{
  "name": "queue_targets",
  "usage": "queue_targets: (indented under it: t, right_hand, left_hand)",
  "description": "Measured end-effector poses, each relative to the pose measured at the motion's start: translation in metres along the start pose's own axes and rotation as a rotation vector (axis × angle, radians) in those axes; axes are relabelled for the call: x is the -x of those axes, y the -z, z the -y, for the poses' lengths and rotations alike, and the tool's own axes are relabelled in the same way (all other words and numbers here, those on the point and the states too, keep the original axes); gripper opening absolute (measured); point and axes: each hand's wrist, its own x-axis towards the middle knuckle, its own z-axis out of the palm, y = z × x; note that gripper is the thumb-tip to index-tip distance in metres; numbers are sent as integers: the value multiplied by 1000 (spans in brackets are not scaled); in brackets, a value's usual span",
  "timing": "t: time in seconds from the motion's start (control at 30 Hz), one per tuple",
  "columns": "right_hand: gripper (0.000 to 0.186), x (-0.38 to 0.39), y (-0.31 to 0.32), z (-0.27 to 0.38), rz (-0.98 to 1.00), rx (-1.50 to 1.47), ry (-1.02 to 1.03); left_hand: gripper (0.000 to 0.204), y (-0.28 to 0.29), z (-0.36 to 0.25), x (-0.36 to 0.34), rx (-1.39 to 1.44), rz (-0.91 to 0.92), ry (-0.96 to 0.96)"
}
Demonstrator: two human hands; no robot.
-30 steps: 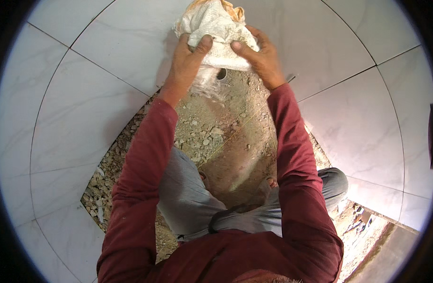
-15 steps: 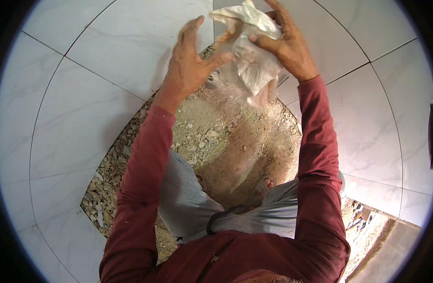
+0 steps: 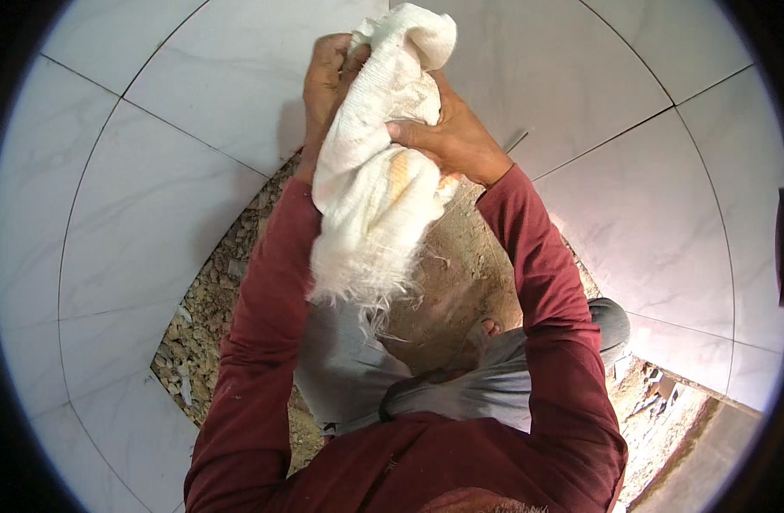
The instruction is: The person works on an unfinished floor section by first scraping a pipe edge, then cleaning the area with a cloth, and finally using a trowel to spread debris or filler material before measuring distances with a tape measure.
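A white woven cloth [image 3: 379, 184], frayed along its lower end and stained yellowish in the middle, is bunched up between my hands at the top centre. My left hand [image 3: 328, 77] is closed on its upper left edge, with the fingers partly behind the fabric. From the right, my right hand [image 3: 456, 137] grips the cloth at mid-length, thumb on top and the other fingers hidden. The frayed end hangs toward me, over the gravel and close to my left forearm.
Large pale marbled tiles [image 3: 144, 197] lie left, right and ahead of me. Between them is a patch of gravel and dirt [image 3: 212, 333], where my sandalled foot [image 3: 482, 333] rests. A small thin dark piece [image 3: 518, 141] is on the tiles beside my right hand.
My left hand, open and apart from the cloth before, has closed on it. The cloth has swung left and nearer to me, stretching longer, and my right hand has moved left and down.
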Motion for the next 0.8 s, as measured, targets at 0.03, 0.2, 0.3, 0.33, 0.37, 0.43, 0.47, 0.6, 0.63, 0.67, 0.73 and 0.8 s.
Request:
queue_targets:
  t: [0.03,0.2,0.3,0.33,0.37,0.43,0.47,0.6,0.63,0.67,0.73,0.8]
  right_hand:
    - [90,1,0,-3,63,20,-31]
    - [47,-6,60,9,-183,341,-21]
    - [32,-3,86,18,-198,345,106]
    - [31,-1,89,21,-200,320,137]
    - [29,1,90,23,-188,300,175]
    - [29,3,84,29,-183,348,194]
    - [30,2,81,33,-132,414,172]
    - [33,-10,71,53,13,539,171]
    - [33,-13,69,57,37,536,183]
    - [36,-16,66,60,87,291,212]
    - [40,-21,64,62,41,153,174]
    - [43,-23,64,57,35,-23,145]
  left_hand:
    - [23,5,-2,-3,4,-37,8]
    - [23,38,-12,-14,-914,-145,-81]
    - [23,44,-5,-17,-1086,-23,-290]
    - [23,44,-4,-17,-1080,-49,-220]
    - [24,41,-4,-17,-1059,-64,-223]
    - [26,33,-8,-19,-1016,-74,-159]
    - [38,28,-13,-15,-873,-29,-63]
    - [89,-7,-31,5,-714,362,-327]
    - [106,-20,-30,15,-629,434,-171]
    - [115,-32,-28,22,-522,433,-108]
    - [113,-44,-24,30,-501,385,-66]
    - [101,-41,-21,27,-247,340,125]
